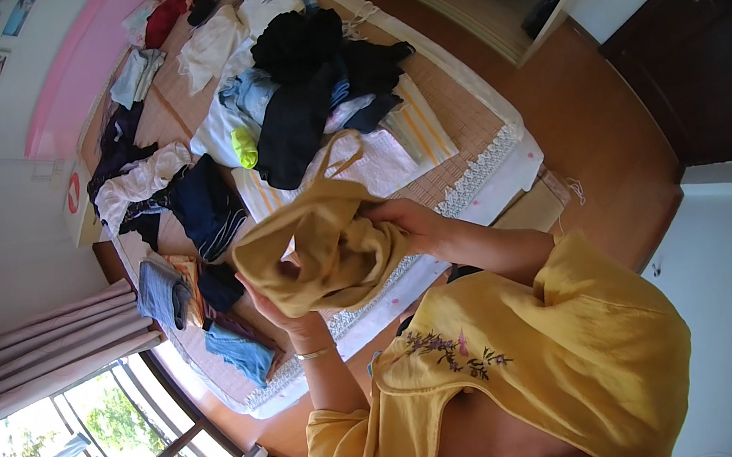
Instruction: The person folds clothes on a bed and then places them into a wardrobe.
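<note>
Mustard-yellow strappy top (323, 244) is held bunched above the near edge of the bed (462, 112), between both hands; a thin strap loop of it stands up over the pile beyond. It is gripped from below by the left hand (277, 314), whose fingers are mostly buried in the fabric, so that only the palm and a bracelet (316, 352) at the wrist are seen; it is clamped at its right edge by the right hand (407, 223), fingers curled closed on the cloth. The bed is covered by a woven mat and strewn with clothes: a heap of black garments (307, 78) just beyond the top, a dark blue piece (205, 204) to its left, folded blue jeans (238, 351) near the corner, and what seems to be a neon-yellow item (245, 147), too small to be made out; curtains (37, 354) and a window (89, 454) are seen at lower left.
</note>
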Tool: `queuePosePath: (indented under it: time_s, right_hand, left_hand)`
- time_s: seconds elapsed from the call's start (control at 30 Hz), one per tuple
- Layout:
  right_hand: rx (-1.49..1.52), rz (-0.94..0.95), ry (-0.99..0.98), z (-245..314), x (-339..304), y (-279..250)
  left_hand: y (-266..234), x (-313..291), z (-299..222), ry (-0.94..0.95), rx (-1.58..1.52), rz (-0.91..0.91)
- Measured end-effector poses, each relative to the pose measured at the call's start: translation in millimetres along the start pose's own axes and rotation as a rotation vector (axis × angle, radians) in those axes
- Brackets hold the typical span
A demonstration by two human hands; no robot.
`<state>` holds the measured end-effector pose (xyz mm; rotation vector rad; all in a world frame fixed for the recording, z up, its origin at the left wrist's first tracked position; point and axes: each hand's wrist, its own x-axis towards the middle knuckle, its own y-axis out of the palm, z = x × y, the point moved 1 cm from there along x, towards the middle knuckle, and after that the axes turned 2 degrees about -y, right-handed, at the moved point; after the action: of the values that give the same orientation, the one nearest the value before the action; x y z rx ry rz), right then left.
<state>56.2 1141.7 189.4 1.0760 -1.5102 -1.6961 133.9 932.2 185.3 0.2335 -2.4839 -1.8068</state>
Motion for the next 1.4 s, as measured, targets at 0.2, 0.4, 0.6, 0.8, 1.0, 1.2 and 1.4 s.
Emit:
queuePosePath:
  time_s: [0.2,0.4,0.6,0.8,1.0,1.2,1.4]
  right_hand:
    - [-0.285,0.241,0.246,-16.0,-10.9,26.3]
    - [-1.835,0.828,0.665,1.0,-4.9,69.3]
    - [-2.664,0.915,0.221,68.7,14.7,45.5]
    - [-2.961,0.682,0.194,64.5,48.1,123.0]
    - [-3.093,0.496,-1.06,35.9,77.2,136.3]
    - [-3.297,0.638,-0.707,9.9,100.8,119.3]
    - [-3.21,0.658,-0.594,-3.8,111.3,36.4]
  left_hand:
    - [-1.7,8.4,-30.3,0.08,0.324,-0.268]
    - [23.1,8.2,-89.4,0.117,0.345,-0.015]
    - [137.2,4.7,-84.3,-0.687,1.937,0.591]
    - [95.7,-1.2,-98.2,-0.399,3.179,0.784]
    - [127.8,6.1,-115.5,0.671,2.886,0.485]
    - [62.4,-41.8,-154.5,0.119,3.023,0.397]
    - [22.2,-69.4,-162.0,-0.3,3.194,0.381]
